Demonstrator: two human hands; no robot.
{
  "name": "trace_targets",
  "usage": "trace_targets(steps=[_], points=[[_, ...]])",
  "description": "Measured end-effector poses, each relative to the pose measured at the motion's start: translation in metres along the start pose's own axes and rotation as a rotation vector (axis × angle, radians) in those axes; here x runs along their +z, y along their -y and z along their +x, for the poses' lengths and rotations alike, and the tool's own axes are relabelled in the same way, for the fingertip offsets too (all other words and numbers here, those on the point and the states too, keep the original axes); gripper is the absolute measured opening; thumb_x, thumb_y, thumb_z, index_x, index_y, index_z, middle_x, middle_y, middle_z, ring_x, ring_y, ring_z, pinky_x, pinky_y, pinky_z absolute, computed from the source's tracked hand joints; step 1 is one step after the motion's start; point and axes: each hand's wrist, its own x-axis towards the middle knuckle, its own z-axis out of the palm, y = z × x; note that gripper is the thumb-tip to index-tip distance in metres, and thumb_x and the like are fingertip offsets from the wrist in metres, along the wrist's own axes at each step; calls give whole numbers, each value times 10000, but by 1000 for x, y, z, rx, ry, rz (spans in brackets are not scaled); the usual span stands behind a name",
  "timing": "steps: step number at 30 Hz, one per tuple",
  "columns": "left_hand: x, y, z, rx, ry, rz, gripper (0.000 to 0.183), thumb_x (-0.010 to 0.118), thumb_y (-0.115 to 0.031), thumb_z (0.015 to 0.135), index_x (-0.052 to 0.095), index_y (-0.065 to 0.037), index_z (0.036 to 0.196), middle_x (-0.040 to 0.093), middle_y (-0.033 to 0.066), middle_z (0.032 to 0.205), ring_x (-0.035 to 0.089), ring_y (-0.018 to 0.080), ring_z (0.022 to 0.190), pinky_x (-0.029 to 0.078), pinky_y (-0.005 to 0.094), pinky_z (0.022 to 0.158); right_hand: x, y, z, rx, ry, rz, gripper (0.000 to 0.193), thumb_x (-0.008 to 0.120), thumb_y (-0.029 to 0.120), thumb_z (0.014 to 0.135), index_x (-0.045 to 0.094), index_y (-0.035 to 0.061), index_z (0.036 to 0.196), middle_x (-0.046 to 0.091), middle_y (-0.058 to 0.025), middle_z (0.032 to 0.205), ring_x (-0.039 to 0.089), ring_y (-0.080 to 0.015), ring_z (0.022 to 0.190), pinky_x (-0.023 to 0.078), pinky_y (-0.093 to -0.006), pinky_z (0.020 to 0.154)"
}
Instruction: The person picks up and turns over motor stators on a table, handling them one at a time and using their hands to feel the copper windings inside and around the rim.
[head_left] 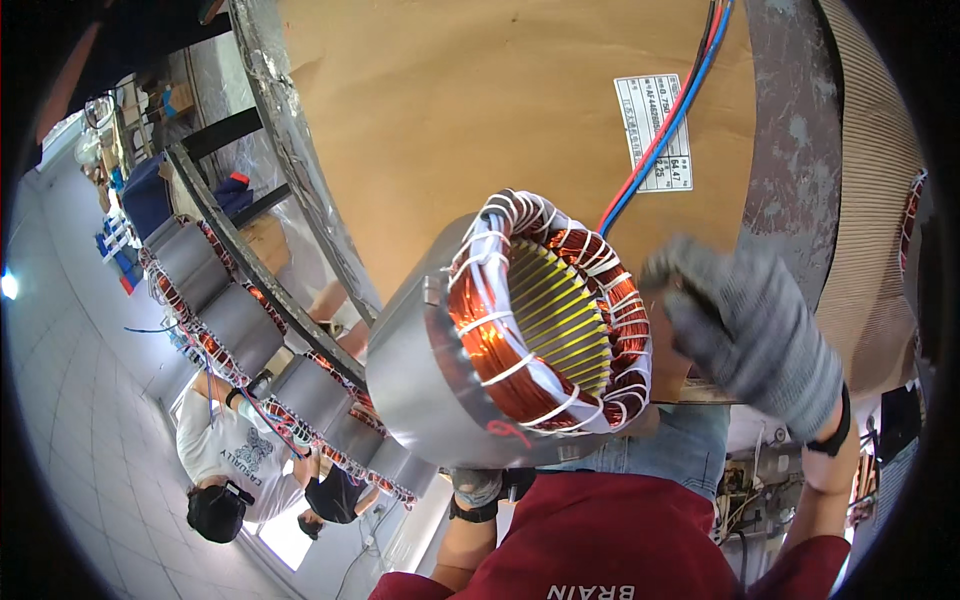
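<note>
A motor stator (415, 370), a grey metal cylinder with copper windings laced in white cord, sits tilted at the near edge of the brown-covered table, its open end facing up and right. Yellow strips line the slots in its bore. My left hand (478, 486), in a grey glove, is up against the stator's near underside; the stator hides its fingers. To the right of the windings, my right hand (750, 325) is raised in a grey glove, slightly blurred. Its fingers are loosely bent and apart, with nothing visible in them. Red, blue and black lead wires (655, 150) run from the stator to the far side.
A white printed label (655, 130) lies on the brown sheet (450, 100) under the wires. Several more stators (245, 325) stand in a row at the left beyond the metal table rim. Two people (240, 470) are in the left background. Ribbed cardboard (870, 180) covers the right side.
</note>
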Motion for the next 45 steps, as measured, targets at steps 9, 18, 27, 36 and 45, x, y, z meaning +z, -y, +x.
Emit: trace_targets(steps=[9,18,27,36,45], points=[[17,-3,9,-46,-193,426,1042,286,-812,668,180,-31,1348,489,231,1129,572,303,899,480,405,787,28,-6,-34,-63,-2,113,334,531,109,770,547,95,1104,576,-90,753,590,-263,672,474,-345,565],[20,-17,23,25,-327,224,930,413,-719,662,278,-70,1314,443,173,1208,510,282,1014,441,420,856,20,-8,-20,-76,-100,203,262,535,109,773,603,92,1025,603,-106,755,611,-244,668,489,-330,581],[-8,-16,30,19,-68,-217,818,564,-629,698,391,-57,1256,470,91,1214,496,214,1049,450,373,850,7,20,23,-26,79,-654,339,542,93,731,584,130,1065,545,-77,677,571,-235,585,446,-347,517],[-5,-10,32,64,-166,-38,803,558,-623,707,396,-56,1251,475,93,1208,502,214,1040,455,372,844,13,10,-10,-75,23,-4,320,604,72,684,619,127,999,568,-64,666,568,-240,574,464,-320,540],[-3,-11,34,82,-211,29,788,552,-617,715,400,-55,1247,480,94,1202,509,214,1031,459,370,839,38,4,-23,-50,-70,86,314,568,43,700,608,119,1002,539,-71,716,539,-282,662,431,-377,555]])
